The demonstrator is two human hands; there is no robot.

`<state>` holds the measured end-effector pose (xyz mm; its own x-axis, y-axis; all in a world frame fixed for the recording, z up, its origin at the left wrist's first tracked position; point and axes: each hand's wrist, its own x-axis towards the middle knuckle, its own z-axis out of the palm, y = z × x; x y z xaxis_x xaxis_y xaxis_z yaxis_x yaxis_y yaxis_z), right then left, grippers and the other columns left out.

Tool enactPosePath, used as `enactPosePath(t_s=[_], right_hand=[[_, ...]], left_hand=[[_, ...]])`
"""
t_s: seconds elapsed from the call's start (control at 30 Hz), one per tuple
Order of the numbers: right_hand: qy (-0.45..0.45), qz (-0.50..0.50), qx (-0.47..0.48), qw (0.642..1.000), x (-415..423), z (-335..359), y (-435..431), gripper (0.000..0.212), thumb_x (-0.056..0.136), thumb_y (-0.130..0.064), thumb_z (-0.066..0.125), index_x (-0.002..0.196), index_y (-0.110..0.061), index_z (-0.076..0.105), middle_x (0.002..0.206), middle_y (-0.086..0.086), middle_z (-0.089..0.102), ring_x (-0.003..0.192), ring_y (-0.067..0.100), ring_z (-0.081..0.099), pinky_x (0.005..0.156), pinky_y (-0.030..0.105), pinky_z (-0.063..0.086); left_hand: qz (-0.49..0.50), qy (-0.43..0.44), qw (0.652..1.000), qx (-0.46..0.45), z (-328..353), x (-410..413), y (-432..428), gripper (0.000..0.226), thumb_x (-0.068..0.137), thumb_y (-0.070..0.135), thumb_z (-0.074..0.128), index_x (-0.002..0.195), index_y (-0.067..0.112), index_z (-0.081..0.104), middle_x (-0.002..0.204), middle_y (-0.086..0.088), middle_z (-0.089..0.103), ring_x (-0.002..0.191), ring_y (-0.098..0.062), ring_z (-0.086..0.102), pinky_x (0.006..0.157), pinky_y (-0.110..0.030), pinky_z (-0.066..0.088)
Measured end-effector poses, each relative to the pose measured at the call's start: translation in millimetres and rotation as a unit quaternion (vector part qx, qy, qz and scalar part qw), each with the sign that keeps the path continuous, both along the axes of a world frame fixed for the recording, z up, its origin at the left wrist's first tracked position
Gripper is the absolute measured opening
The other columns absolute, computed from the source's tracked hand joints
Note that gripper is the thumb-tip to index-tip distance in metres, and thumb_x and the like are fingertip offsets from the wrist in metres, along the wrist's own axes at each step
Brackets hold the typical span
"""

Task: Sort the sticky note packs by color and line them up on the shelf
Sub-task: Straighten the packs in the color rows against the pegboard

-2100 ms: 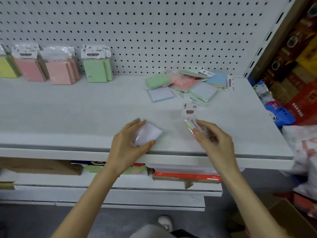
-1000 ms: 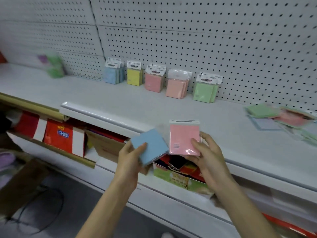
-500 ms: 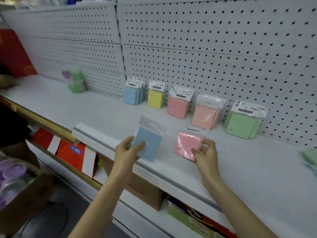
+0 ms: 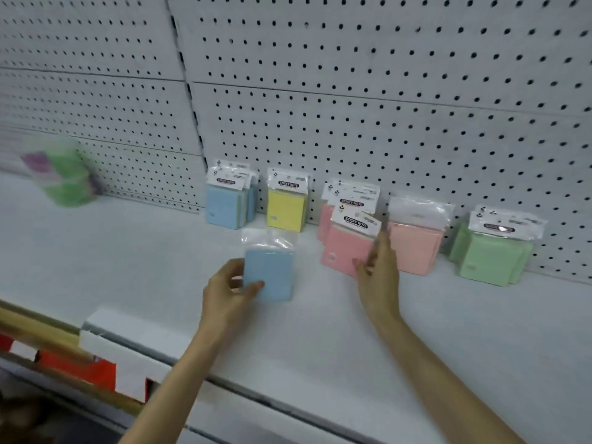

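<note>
The left hand (image 4: 227, 293) grips a blue pack (image 4: 269, 274) just above the shelf (image 4: 128, 251); the right hand (image 4: 379, 274) pinches a pink pack (image 4: 344, 248), upright before the pink row (image 4: 326, 217); the sorted rows lean against the pegboard (image 4: 384, 107).

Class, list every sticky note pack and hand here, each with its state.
Loose blue clear-wrapped sticky note pack: gripped by left hand.
Front pink pack: upright, pinched by right hand.
Pink packs behind: upright.
Blue row packs: upright against white pegboard.
Yellow pack: upright.
Peach packs: leaning.
Green packs: leaning.
</note>
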<state>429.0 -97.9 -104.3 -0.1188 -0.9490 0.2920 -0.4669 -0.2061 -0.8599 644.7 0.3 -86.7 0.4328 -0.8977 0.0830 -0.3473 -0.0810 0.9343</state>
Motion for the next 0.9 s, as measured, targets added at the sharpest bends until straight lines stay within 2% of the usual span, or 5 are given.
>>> enactPosePath(t_s=[0.13,0.23,0.47,0.67,0.9], right_hand=[[0.057,-0.07,0.008,0.996,22.7,4.2,-13.9,0.066,0.09,-0.008,0.057,0.144,-0.03,0.027,0.125,0.006,0.041,0.104,0.025,0.052,0.088,0.045,0.049],[0.094,-0.116,0.002,0.989,35.4,4.7,-17.8,0.071,0.091,-0.01,0.056,0.149,-0.03,0.02,0.15,0.005,0.024,0.131,0.011,0.019,0.095,0.042,0.042],[0.019,-0.155,0.011,0.988,45.7,-0.3,-31.6,0.086,0.085,-0.009,0.065,0.14,-0.054,0.016,0.115,-0.007,0.049,0.1,0.021,0.058,0.09,0.048,0.048],[0.018,-0.202,-0.015,0.979,48.1,-4.2,-35.8,0.074,0.081,-0.013,0.07,0.134,-0.045,0.029,0.116,-0.002,0.054,0.072,0.001,0.054,0.076,0.039,0.049],[0.161,-0.196,-0.044,0.966,54.2,-3.3,-31.7,0.072,0.083,-0.018,0.068,0.138,-0.04,0.026,0.16,-0.01,0.006,0.143,0.022,0.026,0.087,0.043,0.047]], left_hand=[[-0.059,-0.019,0.998,0.022,-3.9,37.9,-27.3,0.036,0.076,-0.001,0.07,0.104,0.018,0.058,0.1,0.001,0.067,0.088,-0.021,0.065,0.074,-0.03,0.052],[-0.085,-0.041,0.995,0.027,-8.1,66.1,-44.3,0.039,0.078,0.001,0.069,0.096,0.034,0.058,0.094,0.011,0.069,0.087,-0.015,0.066,0.076,-0.028,0.052],[-0.117,-0.037,0.992,-0.018,-9.0,116.4,-69.8,0.03,0.083,0.003,0.065,0.097,0.03,0.064,0.093,0.015,0.069,0.08,0.001,0.063,0.063,-0.005,0.045],[-0.107,-0.063,0.991,-0.052,-6.0,148.8,-99.0,0.028,0.081,0.003,0.07,0.098,0.023,0.06,0.093,-0.003,0.066,0.078,-0.008,0.061,0.062,-0.007,0.046],[-0.118,-0.091,0.987,-0.058,-4.7,168.0,-129.6,0.035,0.079,0.009,0.072,0.098,0.031,0.052,0.077,0.008,0.062,0.074,-0.004,0.06,0.064,-0.013,0.046]])
